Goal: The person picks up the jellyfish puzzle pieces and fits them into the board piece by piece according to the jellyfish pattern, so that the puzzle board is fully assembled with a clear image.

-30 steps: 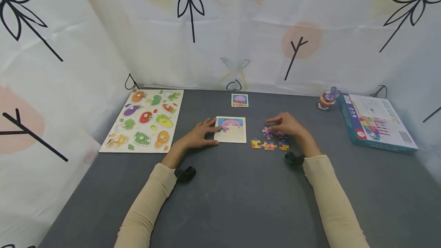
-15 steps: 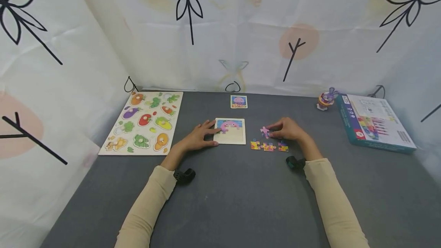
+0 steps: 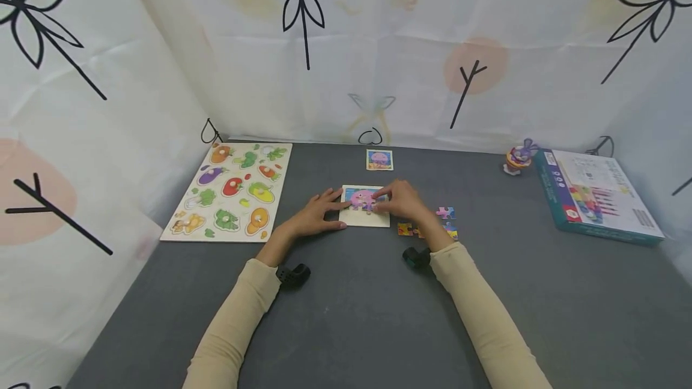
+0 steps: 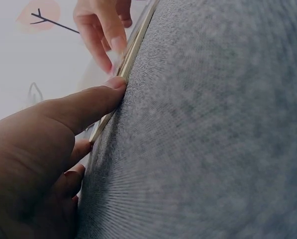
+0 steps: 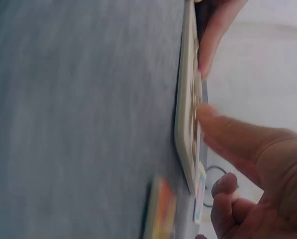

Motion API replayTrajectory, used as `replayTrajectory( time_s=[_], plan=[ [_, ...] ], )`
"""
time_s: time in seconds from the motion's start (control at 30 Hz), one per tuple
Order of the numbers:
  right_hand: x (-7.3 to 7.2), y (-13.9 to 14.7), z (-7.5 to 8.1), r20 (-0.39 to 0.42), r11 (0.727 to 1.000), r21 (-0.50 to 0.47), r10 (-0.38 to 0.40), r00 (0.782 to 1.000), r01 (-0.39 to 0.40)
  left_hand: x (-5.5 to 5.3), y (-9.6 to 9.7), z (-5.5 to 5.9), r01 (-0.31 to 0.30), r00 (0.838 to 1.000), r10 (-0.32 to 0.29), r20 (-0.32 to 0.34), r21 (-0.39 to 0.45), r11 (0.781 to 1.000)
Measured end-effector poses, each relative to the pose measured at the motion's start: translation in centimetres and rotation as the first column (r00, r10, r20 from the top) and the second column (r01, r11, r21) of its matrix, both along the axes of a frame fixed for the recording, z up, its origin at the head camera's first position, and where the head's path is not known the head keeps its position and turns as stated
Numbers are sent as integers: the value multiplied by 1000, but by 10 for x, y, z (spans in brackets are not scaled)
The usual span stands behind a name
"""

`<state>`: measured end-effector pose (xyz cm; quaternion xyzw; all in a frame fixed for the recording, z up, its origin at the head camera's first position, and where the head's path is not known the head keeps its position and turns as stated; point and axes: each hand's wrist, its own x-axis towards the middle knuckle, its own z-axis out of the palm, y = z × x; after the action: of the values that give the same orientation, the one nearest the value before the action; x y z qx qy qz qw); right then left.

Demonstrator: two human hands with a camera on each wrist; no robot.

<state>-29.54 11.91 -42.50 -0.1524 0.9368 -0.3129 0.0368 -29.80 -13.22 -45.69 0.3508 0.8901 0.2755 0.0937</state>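
My left hand (image 3: pixel 319 214) rests at the left side of a small pale puzzle tray (image 3: pixel 357 220), fingers spread, the index fingertip over its pink octopus picture (image 3: pixel 361 197). In the left wrist view the left thumb (image 4: pixel 101 97) lies along the tray's near edge. My right hand (image 3: pixel 402 200) is over the tray's right half and pinches a pink puzzle piece (image 3: pixel 369 206) against the picture; its fingers partly cover the piece. The right wrist view shows the right thumb (image 5: pixel 233 132) down at the tray's surface (image 5: pixel 181 117).
Loose puzzle pieces (image 3: pixel 446 213) lie right of the tray, some under the right forearm. A small picture card (image 3: pixel 379 159) lies behind it. At left is a vegetable board (image 3: pixel 227 197); at right stand a small figurine (image 3: pixel 519 156) and a flat box (image 3: pixel 600 197).
The right hand picked up a pink puzzle piece from the loose group and carried it left onto the tray. The left hand has stayed on the tray.
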Motion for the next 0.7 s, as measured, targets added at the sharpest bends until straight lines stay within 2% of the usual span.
replayTrajectory(
  time_s=[0.27,0.5,0.7],
  plan=[
    [-3,-11,-2,28,999,14,-50,998,50,-2,1,0,-3,1000,3,1,-3,1000],
    [-6,-15,-3,17,997,82,-18,1000,16,0,2,2,1,1000,-1,10,-4,1000],
    [-7,-22,1,75,991,135,-10,997,0,0,1,0,-3,1000,3,-6,-9,1000]
  ],
)
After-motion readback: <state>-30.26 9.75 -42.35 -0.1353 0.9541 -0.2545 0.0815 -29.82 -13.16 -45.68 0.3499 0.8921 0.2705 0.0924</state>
